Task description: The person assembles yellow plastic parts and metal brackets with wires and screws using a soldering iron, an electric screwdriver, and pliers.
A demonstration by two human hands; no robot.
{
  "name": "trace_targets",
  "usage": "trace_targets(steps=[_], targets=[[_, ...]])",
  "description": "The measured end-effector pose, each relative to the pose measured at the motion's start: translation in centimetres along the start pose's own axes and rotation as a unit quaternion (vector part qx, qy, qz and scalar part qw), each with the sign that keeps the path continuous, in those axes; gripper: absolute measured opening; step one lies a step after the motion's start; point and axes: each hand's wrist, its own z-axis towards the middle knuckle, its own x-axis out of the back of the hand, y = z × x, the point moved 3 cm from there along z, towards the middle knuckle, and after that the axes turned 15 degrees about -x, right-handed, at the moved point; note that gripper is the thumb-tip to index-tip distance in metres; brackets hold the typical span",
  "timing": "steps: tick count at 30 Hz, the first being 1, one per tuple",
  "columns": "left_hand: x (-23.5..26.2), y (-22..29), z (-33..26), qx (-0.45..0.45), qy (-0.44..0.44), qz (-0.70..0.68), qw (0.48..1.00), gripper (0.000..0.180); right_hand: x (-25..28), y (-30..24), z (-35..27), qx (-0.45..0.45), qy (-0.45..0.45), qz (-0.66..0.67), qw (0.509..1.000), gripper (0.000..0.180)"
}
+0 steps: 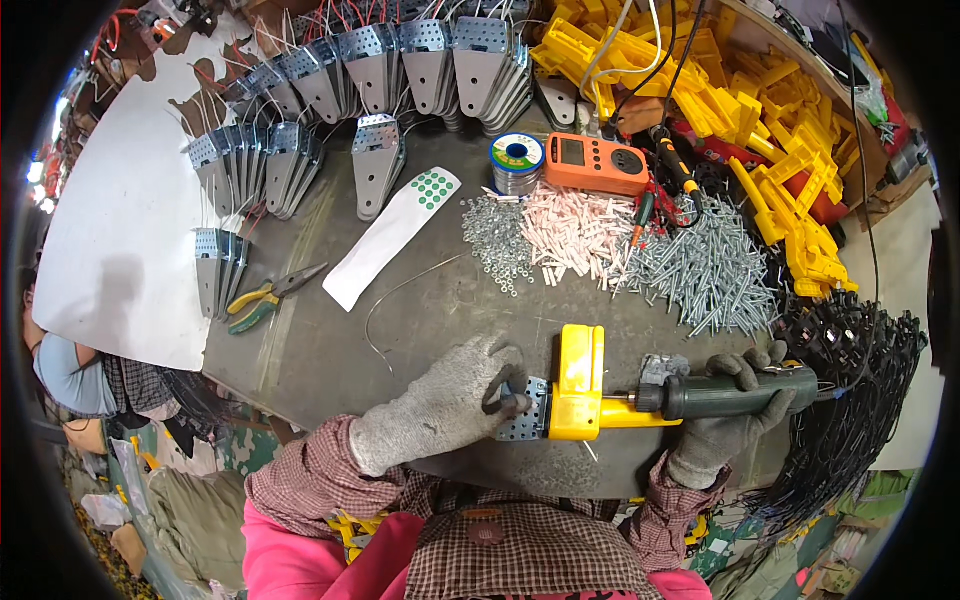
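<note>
In a grey work glove, my left hand [445, 395] has its fingers closed on the perforated metal plate [521, 425] that sits against a yellow plastic housing [577, 385] near the table's front edge. My right hand [712, 440], also gloved, is wrapped round a dark electric screwdriver [735, 394] lying level. Its bit points left and reaches the housing's right side. Whether a screw is at the tip is too small to tell. A thin yellow arm of the housing runs under the bit. Behind the screwdriver lies a small crumpled grey piece [662, 368].
Screws [715, 265], pinkish sleeves [575, 230] and nuts [497, 235] lie in heaps beyond my hands. Behind them are a solder spool [516, 165] and an orange meter [595, 163]. Pliers [270, 297] and grey plates [380, 170] lie left; yellow parts [800, 200] and black cables [850, 390] right.
</note>
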Motion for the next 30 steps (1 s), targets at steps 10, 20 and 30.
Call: trace_targets(steps=[10, 20, 30], targets=[[2.3, -0.3, 1.6, -0.067, 0.075, 0.132, 0.986, 0.031, 0.3, 0.0, 0.0, 0.013, 0.034, 0.018, 0.999, 0.046], [-0.2, 1.2, 0.4, -0.096, -0.053, 0.132, 0.985, 0.039, -0.5, 0.3, 0.1, -0.009, 0.004, 0.007, 1.0, 0.045], [0.3, 1.1, 1.2, -0.047, -0.015, 0.024, 0.999, 0.032, 0.6, -0.2, -0.1, -0.01, -0.007, -0.01, 1.0, 0.046]])
